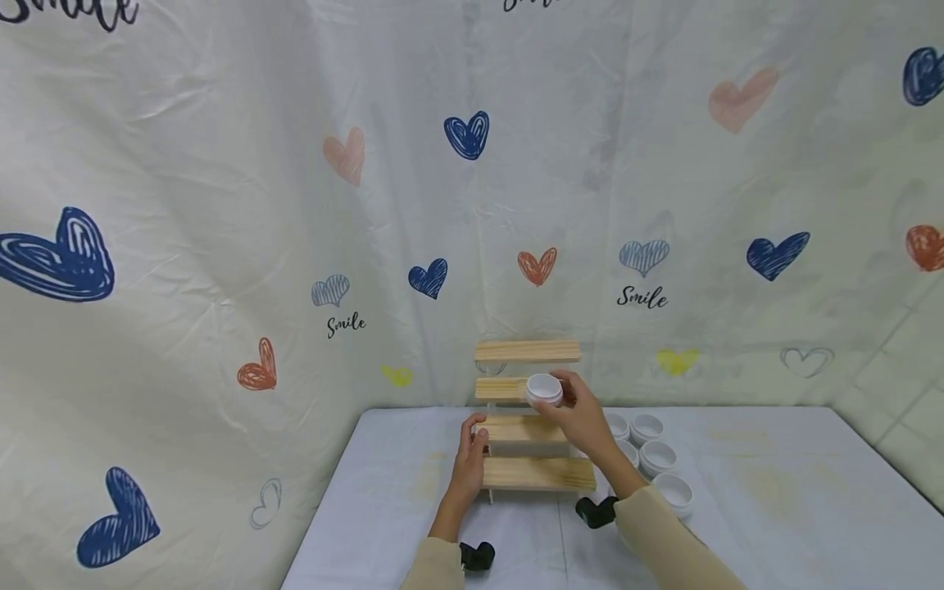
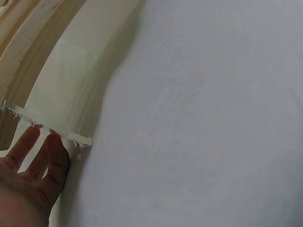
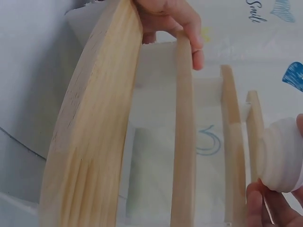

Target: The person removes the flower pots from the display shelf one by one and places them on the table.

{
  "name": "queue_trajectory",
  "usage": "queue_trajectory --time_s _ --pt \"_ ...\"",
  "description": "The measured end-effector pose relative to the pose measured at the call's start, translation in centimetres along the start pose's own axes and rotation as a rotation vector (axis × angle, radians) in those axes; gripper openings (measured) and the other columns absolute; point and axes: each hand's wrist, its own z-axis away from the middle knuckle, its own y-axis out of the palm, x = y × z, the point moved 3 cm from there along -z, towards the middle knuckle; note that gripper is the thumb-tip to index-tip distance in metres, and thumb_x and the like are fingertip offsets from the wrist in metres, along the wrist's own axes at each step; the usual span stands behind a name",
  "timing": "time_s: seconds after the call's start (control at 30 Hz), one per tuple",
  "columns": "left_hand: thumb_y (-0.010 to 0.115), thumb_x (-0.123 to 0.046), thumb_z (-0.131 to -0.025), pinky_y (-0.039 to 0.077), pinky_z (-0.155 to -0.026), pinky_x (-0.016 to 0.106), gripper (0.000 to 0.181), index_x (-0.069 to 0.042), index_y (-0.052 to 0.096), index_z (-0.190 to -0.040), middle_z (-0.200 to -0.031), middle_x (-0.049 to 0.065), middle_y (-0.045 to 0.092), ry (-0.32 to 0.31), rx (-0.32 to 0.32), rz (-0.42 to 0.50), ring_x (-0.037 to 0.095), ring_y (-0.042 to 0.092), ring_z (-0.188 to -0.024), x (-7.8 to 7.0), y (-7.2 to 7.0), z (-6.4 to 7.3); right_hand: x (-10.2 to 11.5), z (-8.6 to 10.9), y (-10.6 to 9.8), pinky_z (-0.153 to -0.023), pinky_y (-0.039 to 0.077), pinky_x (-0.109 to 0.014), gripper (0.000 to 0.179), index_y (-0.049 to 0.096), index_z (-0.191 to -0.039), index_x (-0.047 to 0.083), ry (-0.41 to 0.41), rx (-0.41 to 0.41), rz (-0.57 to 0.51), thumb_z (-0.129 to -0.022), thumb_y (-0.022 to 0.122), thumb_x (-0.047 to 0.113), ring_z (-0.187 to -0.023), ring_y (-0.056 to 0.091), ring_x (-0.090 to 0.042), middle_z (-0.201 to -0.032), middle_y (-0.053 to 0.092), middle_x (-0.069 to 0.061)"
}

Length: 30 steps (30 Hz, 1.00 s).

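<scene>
A four-step wooden display rack (image 1: 538, 475) with pale boards and thin white side supports stands on the table. My left hand (image 1: 467, 467) grips its left side; in the right wrist view the fingers (image 3: 191, 30) curl over the end of a board. The left wrist view shows that hand (image 2: 33, 184) against a white side support (image 2: 47, 124). My right hand (image 1: 585, 419) holds a small round white jar (image 1: 544, 388) between thumb and fingers, at the right part of the second board from the top. Whether the jar's base touches the board I cannot tell.
Several more white jars (image 1: 673, 492) stand in a group right of the rack, partly behind the right forearm. A white cloth covers the table (image 1: 782, 524). Behind it hangs a curtain (image 1: 472, 213) printed with hearts. Black wrist devices (image 1: 596, 513) sit at both cuffs.
</scene>
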Motion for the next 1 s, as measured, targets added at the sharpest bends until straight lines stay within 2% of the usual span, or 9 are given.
queue_trajectory --time_s 0.13,0.2,0.3,0.47,0.6,0.73,0.83,0.9,1.0 --pt "0.038 -0.036 -0.112 0.042 -0.097 0.039 0.038 -0.017 0.043 -0.145 -0.137 0.015 0.051 -0.004 -0.008 0.010 0.027 0.051 -0.115 0.1 0.0 0.0 0.3 0.6 -0.7 -0.098 0.051 -0.029 0.066 0.050 -0.146 0.013 -0.008 -0.002 -0.007 -0.089 0.080 0.031 -0.118 0.061 -0.028 -0.131 0.063 -0.016" --pt "0.039 -0.035 -0.112 0.042 -0.097 0.039 0.038 -0.017 0.043 -0.145 -0.142 0.013 0.050 -0.007 -0.008 0.010 0.025 0.051 -0.116 0.1 0.0 0.0 0.4 1.0 -1.1 -0.093 0.050 -0.021 0.067 0.051 -0.146 0.015 -0.005 -0.003 -0.007 -0.089 0.081 0.032 -0.115 0.061 -0.025 -0.129 0.064 -0.015" --pt "0.038 -0.034 -0.112 0.042 -0.098 0.040 0.039 -0.017 0.043 -0.146 -0.144 0.014 0.050 -0.009 0.005 0.003 0.026 0.052 -0.118 0.3 -0.1 0.0 0.3 1.7 -1.7 -0.088 0.049 -0.014 0.068 0.050 -0.148 0.016 -0.014 0.001 -0.007 -0.089 0.080 0.031 -0.113 0.062 -0.023 -0.129 0.064 -0.015" --pt "0.036 -0.035 -0.112 0.041 -0.101 0.043 0.041 -0.016 0.041 -0.148 -0.142 0.014 0.050 -0.009 0.033 -0.009 0.032 0.050 -0.123 0.2 -0.3 0.0 0.0 2.6 -3.1 -0.091 0.051 -0.016 0.068 0.048 -0.150 0.016 -0.043 0.008 0.023 -0.091 0.079 0.030 -0.115 0.063 -0.025 -0.130 0.064 -0.016" --pt "0.035 -0.037 -0.112 0.040 -0.099 0.042 0.043 -0.015 0.040 -0.148 -0.130 0.011 0.052 -0.009 0.040 -0.012 0.035 0.050 -0.122 0.1 -0.3 0.0 -0.3 3.4 -4.2 -0.099 0.053 -0.030 0.071 0.046 -0.152 0.015 -0.050 0.020 0.076 -0.091 0.078 0.030 -0.120 0.061 -0.028 -0.132 0.063 -0.016" --pt "0.036 -0.037 -0.112 0.041 -0.096 0.039 0.043 -0.014 0.040 -0.148 -0.121 0.008 0.052 -0.009 0.040 -0.006 0.031 0.052 -0.116 0.1 -0.2 -0.1 -0.4 4.5 -5.3 -0.097 0.052 -0.025 0.073 0.044 -0.153 0.013 -0.062 0.026 0.116 -0.092 0.078 0.030 -0.122 0.060 -0.030 -0.134 0.062 -0.017" --pt "0.036 -0.037 -0.112 0.041 -0.098 0.040 0.042 -0.015 0.040 -0.148 -0.128 0.010 0.053 -0.015 0.036 -0.017 0.029 0.051 -0.118 0.1 -0.2 -0.1 -0.4 5.4 -6.1 -0.092 0.050 -0.016 0.071 0.046 -0.151 0.012 -0.076 0.021 0.141 -0.091 0.079 0.030 -0.120 0.061 -0.028 -0.133 0.063 -0.016" --pt "0.035 -0.037 -0.112 0.041 -0.100 0.042 0.044 -0.013 0.040 -0.149 -0.134 0.013 0.052 -0.021 0.033 -0.027 0.029 0.050 -0.121 0.3 -0.1 -0.1 -0.5 5.8 -6.6 -0.092 0.051 -0.017 0.069 0.047 -0.150 0.013 -0.086 0.013 0.156 -0.091 0.079 0.031 -0.117 0.061 -0.024 -0.132 0.064 -0.014" --pt "0.035 -0.037 -0.112 0.040 -0.102 0.044 0.045 -0.013 0.039 -0.150 -0.140 0.015 0.050 -0.027 0.021 -0.028 0.029 0.048 -0.125 1.4 0.0 -0.6 -0.8 6.5 -7.4 -0.093 0.052 -0.019 0.067 0.048 -0.149 0.014 -0.090 0.001 0.187 -0.092 0.078 0.034 -0.113 0.060 -0.011 -0.130 0.065 -0.011"
